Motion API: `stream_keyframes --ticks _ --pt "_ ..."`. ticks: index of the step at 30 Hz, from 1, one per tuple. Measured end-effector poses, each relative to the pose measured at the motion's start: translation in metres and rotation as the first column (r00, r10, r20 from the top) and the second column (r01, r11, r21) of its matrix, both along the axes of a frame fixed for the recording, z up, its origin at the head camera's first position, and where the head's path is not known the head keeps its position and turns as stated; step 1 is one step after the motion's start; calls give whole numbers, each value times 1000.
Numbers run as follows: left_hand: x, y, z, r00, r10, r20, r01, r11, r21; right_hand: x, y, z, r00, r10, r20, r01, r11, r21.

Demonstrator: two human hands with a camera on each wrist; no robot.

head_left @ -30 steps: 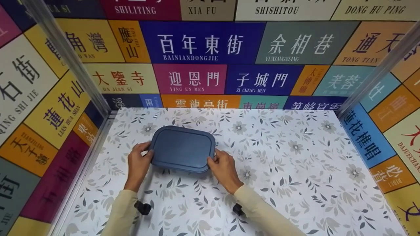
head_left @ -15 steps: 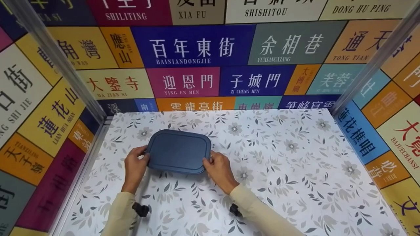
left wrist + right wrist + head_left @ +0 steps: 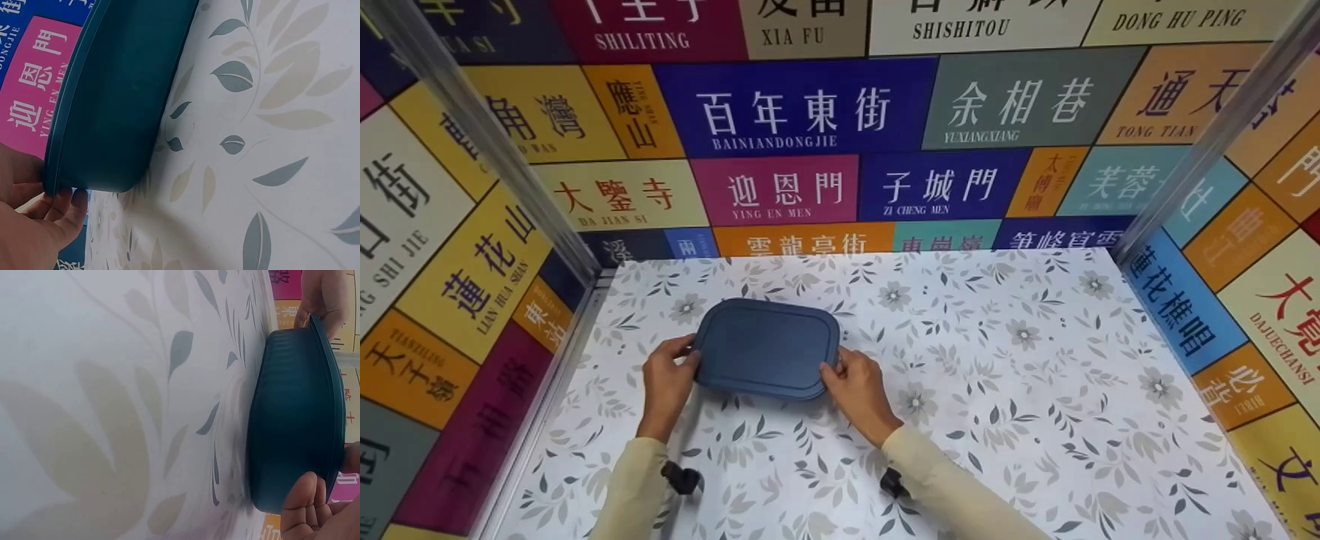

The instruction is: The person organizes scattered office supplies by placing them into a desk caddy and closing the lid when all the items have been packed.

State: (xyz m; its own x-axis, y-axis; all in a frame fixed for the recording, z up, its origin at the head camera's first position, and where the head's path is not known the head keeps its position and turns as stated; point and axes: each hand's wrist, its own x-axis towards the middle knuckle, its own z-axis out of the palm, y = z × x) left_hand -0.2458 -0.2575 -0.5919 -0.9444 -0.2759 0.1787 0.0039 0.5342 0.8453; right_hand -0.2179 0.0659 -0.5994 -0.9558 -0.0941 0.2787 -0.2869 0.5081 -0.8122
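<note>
A dark blue rectangular food container (image 3: 769, 346) with rounded corners and a flat lid sits left of centre over the patterned tabletop. My left hand (image 3: 666, 382) grips its left end, thumb at the lid edge. The left wrist view has this hand's fingertips (image 3: 79, 198) tucked under the rim beside the container wall (image 3: 112, 112). At the opposite end, my right hand (image 3: 861, 390) pinches the right edge near the front corner. In the right wrist view, the container's side (image 3: 292, 416) looks teal, and fingers (image 3: 304, 492) press against its wall below the rim. The container's inside is hidden by the lid.
White floral paper covers the table (image 3: 997, 450). Colourful sign-printed walls (image 3: 795, 105) enclose the back and both sides, with metal posts (image 3: 1192, 142) at the corners. Each sleeved wrist carries a small black camera mount (image 3: 682, 478).
The head view has shifted slightly, so the scene sits a little lower and further left. Both hands keep their hold, and the container stays at about the same spot on the table.
</note>
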Motion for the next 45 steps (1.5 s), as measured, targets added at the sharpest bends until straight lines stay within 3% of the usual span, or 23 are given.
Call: stream_keyframes --ticks 19,33,40,45 --pt "-13 -5 -1 999 -23 30 24 999 -41 2 -6 -6 1000 -22 -6 22 997 -70" --pt "-10 0 3 999 -52 11 52 995 -80 4 -5 -8 998 -16 56 24 989 -144" --pt "-9 -2 -1 998 -59 -29 57 995 -78 4 -5 -11 1000 -8 23 11 989 -149" --pt "-11 -2 1 998 -63 -19 62 996 -58 4 -6 -11 1000 -10 17 13 979 -206"
